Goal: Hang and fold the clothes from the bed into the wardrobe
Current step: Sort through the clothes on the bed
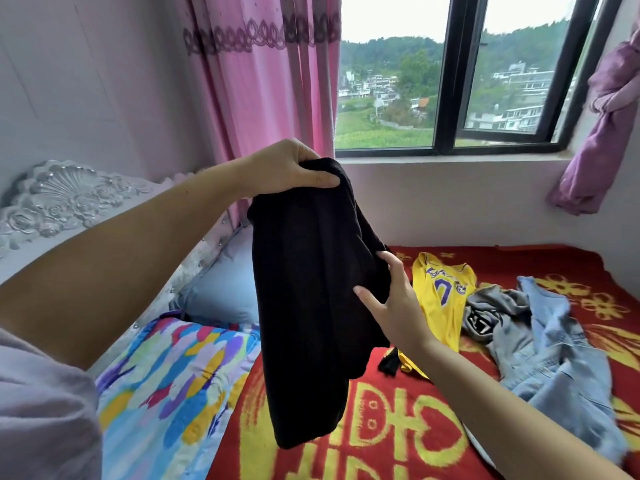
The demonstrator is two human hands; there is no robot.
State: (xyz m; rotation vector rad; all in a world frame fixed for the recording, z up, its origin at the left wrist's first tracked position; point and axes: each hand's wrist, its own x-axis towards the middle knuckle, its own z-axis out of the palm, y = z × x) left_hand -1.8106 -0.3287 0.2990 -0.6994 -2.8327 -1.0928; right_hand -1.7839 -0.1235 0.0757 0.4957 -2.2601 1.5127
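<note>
Hanging clear above the bed [346,427], the black garment [304,306] was held in mid-air, its lower hem ending just above the red and yellow blanket. Open room lay to its right, over the blanket's near centre; to its left a multicoloured quilt [173,375] and a blue pillow [221,289] sat against the silver headboard [62,199]. The left hand [291,171] gripped the garment's bunched top edge, fingers curled over and thumb pinching the front. The right hand [391,299] had its fingers spread, fingertips touching the garment's right edge lower down. The cloth was plain, dark, doubled lengthwise and slightly creased. Farther right on the bed lay a yellow jersey [443,296], a grey garment [491,313] and a light blue denim piece [554,358], all touching. The window [446,81] stood beyond, far side.
</note>
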